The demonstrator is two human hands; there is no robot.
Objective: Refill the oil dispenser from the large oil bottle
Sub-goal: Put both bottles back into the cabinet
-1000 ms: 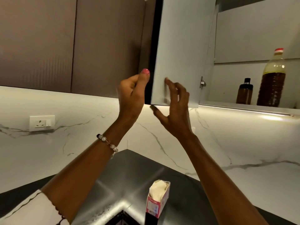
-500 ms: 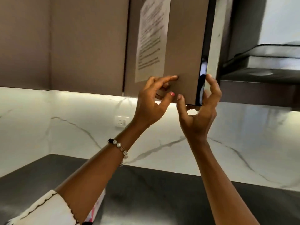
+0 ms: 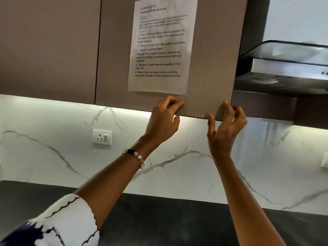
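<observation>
Up at the wall cupboards, both hands are on the bottom edge of the brown cupboard door [image 3: 211, 68], which now sits flush with its neighbours; a second ago it stood swung wide, and half a second ago it was nearly home. The left hand [image 3: 164, 121] presses its fingertips flat against the door's face just under the taped instruction sheet [image 3: 159, 48], holding nothing. The right hand [image 3: 226, 128] curls loosely round the lower right corner, thumb under the edge, fingers half bent and empty. The big oil bottle and the small dark dispenser, which stood on the shelf inside a moment back, are now shut away behind this door and out of sight. To my eye that reads as the final step, both bottles returned, so the refill looks done. Beside the door hangs the cooker hood [image 3: 284, 75]; below runs the dark worktop [image 3: 159, 219].
</observation>
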